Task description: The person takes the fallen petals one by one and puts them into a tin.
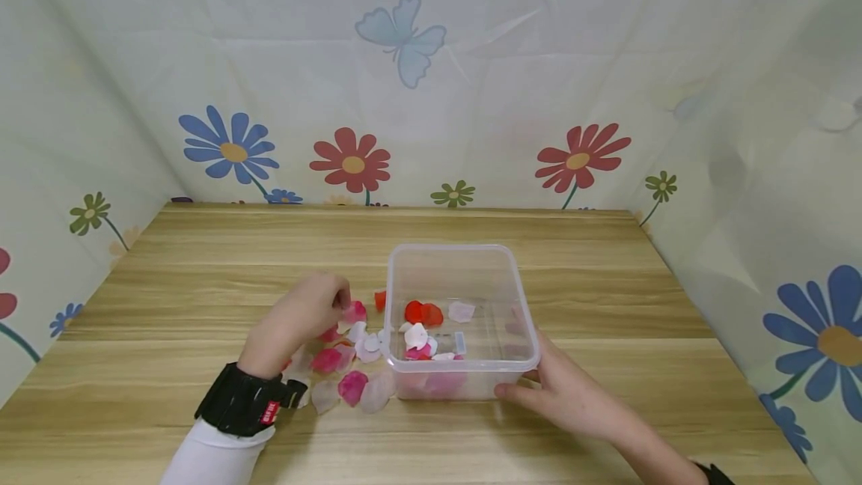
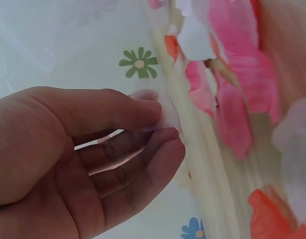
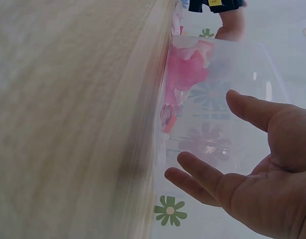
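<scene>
In the left wrist view a pale whitish petal [image 2: 168, 115] shows between the thumb and fingertips of my left hand [image 2: 118, 144], which pinches it. That hand [image 1: 313, 309] is above the far left of a loose spread of pink, white and red petals [image 1: 352, 388] on the table. A clear plastic box [image 1: 465, 365] without a lid stands just right of them, with several red, white and pink petals [image 1: 424, 313] inside. My right hand [image 1: 555, 395] is at the box's near right corner, thumb by the front wall and fingers along the right side, fairly straight and spread [image 3: 262, 159].
The wood-grain table [image 1: 592, 275] reaches back to a white cloth backdrop [image 1: 485, 96] printed with flowers and a butterfly. More cloth hangs at the left and right sides. A black band [image 1: 245, 399] is around the left wrist.
</scene>
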Available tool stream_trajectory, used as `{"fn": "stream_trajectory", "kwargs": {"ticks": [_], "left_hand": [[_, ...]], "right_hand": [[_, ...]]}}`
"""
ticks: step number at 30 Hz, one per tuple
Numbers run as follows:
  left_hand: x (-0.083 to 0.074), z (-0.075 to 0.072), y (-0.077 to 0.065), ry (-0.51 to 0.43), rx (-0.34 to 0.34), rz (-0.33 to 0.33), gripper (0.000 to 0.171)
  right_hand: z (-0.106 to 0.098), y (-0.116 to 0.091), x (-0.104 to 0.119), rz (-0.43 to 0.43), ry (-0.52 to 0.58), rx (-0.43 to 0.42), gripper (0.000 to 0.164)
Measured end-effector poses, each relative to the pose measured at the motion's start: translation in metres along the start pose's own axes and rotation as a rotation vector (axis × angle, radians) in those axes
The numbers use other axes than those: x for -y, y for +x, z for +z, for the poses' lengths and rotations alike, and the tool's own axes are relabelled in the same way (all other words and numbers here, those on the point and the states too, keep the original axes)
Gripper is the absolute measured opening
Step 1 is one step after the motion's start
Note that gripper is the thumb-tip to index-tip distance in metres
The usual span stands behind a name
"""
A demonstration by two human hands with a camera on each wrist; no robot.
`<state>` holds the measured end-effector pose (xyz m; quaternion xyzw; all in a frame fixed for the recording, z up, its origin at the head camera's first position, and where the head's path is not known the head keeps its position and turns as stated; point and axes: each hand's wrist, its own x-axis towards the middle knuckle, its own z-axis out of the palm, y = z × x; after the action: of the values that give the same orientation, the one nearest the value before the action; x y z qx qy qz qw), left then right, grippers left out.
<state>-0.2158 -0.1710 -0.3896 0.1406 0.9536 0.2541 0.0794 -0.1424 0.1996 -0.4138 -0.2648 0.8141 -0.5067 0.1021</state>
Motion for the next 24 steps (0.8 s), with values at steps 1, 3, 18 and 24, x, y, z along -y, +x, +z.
{"fn": "stream_trajectory", "kwargs": {"ticks": [1,3,18,24], "left_hand": [[0.000,-0.001,0.000,-0.006,-0.006,0.009,0.007],[-0.001,-0.005,-0.001,-0.008,-0.020,0.028,0.007],[-0.031,-0.025,-0.017,-0.037,-0.257,0.217,0.012],[-0.040,-0.026,-0.023,-0.060,-0.341,0.265,0.013]], "right_hand": [[0.000,0.000,0.000,0.001,0.001,0.000,0.104],[0.000,0.000,0.000,0.003,0.000,-0.002,0.104],[-0.001,0.000,0.001,-0.030,-0.026,0.026,0.092],[-0.001,0.001,0.000,-0.025,-0.021,0.025,0.093]]}}
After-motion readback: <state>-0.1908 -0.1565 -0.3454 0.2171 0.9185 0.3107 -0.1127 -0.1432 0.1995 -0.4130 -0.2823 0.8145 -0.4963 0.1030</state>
